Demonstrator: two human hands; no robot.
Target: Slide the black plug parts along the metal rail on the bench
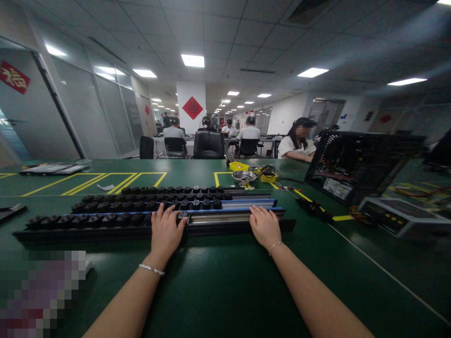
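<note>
Far left: flat grey items (pixel 52 169) on the green table (pixel 211 286). Left to right of centre: long dark rails (pixel 221 228), side by side, small black parts (pixel 95 219) lined along their left and middle. My left hand (pixel 166 230): fingers spread over the near row's right end; whether it pinches a part, I cannot tell. Far, beyond the rails: yellow tray (pixel 242 169), metal bowl (pixel 244 180). My right hand (pixel 266 228): fingers extended across the rails near their right end; grip, I cannot tell. Right: opened computer case (pixel 366 162); nearer, grey metal box (pixel 405 217).
</note>
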